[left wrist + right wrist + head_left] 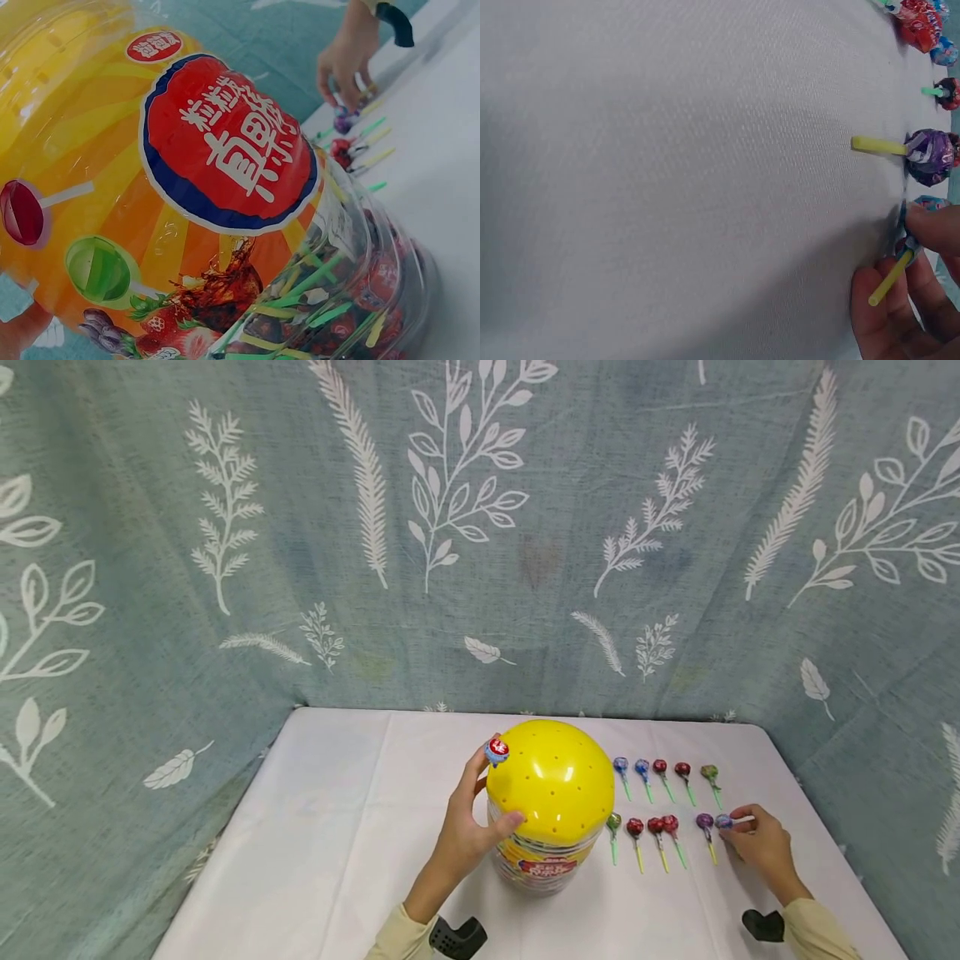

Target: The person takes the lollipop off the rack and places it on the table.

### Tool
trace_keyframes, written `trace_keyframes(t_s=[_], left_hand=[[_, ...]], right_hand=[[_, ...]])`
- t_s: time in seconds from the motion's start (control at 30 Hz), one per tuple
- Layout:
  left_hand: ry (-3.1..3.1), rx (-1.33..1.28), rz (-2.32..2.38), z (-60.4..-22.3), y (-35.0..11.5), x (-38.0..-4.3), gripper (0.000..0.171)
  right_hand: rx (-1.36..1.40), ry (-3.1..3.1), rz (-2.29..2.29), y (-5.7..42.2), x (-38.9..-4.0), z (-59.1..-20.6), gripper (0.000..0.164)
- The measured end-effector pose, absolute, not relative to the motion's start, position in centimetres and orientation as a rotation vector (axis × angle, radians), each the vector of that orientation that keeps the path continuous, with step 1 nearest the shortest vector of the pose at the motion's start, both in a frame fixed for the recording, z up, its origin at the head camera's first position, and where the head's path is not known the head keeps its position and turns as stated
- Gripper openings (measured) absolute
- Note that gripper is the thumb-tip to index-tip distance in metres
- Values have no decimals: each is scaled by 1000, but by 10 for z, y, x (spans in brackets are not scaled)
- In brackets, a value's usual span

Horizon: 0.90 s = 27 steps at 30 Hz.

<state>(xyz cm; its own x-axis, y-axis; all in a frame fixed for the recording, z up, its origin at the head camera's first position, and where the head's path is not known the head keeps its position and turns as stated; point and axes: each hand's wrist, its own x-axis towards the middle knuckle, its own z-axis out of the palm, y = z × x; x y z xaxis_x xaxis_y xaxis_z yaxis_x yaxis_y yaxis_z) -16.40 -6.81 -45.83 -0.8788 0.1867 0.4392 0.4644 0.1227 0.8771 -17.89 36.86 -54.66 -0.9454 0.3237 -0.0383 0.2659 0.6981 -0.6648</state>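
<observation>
A big clear plastic jar (543, 867) with a domed yellow lid (552, 781) stands upright on the table. My left hand (467, 822) grips it from the left, thumb across the lid's near edge and fingers along its far side. By those fingers, a small blue-and-red piece (497, 752) shows at the lid's edge. Through the wall in the left wrist view, many wrapped lollipops (322, 300) lie inside. My right hand (763, 846) pinches a blue-wrapped lollipop (907, 251) with a yellow stick, low over the cloth. Just left of it lies a purple lollipop (930, 157).
Two rows of lollipops lie right of the jar; the back row ends with a green one (709, 772), and red ones (635, 828) lie in the front row. White cloth (337, 827) covers the table. A leaf-patterned curtain (480, 610) hangs behind and at both sides.
</observation>
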Motion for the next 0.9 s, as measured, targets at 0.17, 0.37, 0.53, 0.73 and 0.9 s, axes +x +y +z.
trace_keyframes(t_s=[0.17,0.37,0.53,0.73,0.9], left_hand=[[-2164,-659,-1815,-459,-68,-164,78],[-2174,-648,-1812,-458,-68,-163,78],[-2175,-640,-1811,-458,-68,-163,78],[-2171,-649,-1816,-459,-68,-163,78],[-2184,-658,-1804,-458,-70,-163,79]], right_hand=[[-471,-2783,1003,368,-184,-552,26],[-516,-2748,919,364,-184,-553,26],[-548,-2729,895,363,-181,-553,28],[-594,-2746,907,362,-178,-550,33],[-560,-2714,914,360,-177,-542,33]])
